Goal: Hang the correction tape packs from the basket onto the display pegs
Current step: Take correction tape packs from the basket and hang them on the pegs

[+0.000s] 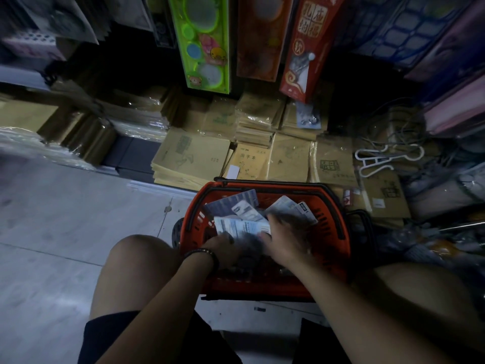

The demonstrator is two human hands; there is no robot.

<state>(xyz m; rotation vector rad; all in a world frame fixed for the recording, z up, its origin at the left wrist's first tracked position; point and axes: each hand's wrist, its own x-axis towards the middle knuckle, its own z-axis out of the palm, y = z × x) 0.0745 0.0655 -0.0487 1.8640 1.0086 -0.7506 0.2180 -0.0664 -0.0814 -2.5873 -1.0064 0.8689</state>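
A red shopping basket (pixel 338 248) with black handles stands on the floor between my knees. Several grey-white correction tape packs (pixel 236 208) lie loose inside it. Both my hands are down in the basket. My left hand (pixel 223 249), with a dark bead bracelet at the wrist, grips the lower edge of a pack (pixel 241 227). My right hand (pixel 284 239) is blurred and lies over the packs with curled fingers; which pack it holds I cannot tell. No display pegs are plain in view.
Stacks of tan wrapped exercise books (pixel 191 158) cover the floor beyond the basket. Above them hang a green toy card (pixel 202 40) and a red package (pixel 307 48). White hangers (pixel 378 158) and cables lie at right. Pale tiled floor (pixel 52 232) spreads left.
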